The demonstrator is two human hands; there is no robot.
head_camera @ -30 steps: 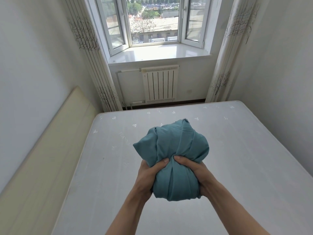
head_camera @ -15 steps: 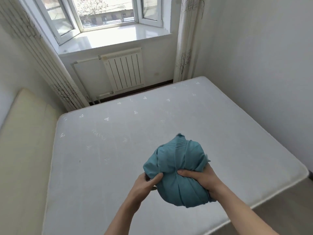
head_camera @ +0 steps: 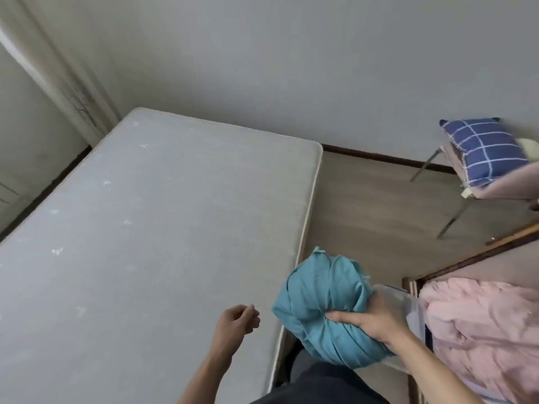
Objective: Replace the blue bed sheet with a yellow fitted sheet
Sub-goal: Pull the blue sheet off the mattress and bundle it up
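The blue bed sheet [head_camera: 323,304] is rolled into a tight teal bundle, held just past the mattress's right edge. My right hand [head_camera: 370,317] grips it from the right side. My left hand [head_camera: 236,320] hovers over the bare grey-white mattress [head_camera: 145,228], fingers loosely curled and holding nothing. The mattress has no sheet on it. No yellow fitted sheet shows in this view.
Wooden floor [head_camera: 376,217] lies to the right of the mattress. A chair [head_camera: 455,182] at the far right carries a blue checked pillow [head_camera: 484,151] on pinkish fabric. A pink quilt [head_camera: 484,328] fills a wooden-framed space at the lower right, with a clear plastic bag [head_camera: 408,304] beside it.
My view has swung right, away from the window. My left hand let go of the bundle, and my right hand carried it right, past the mattress edge.
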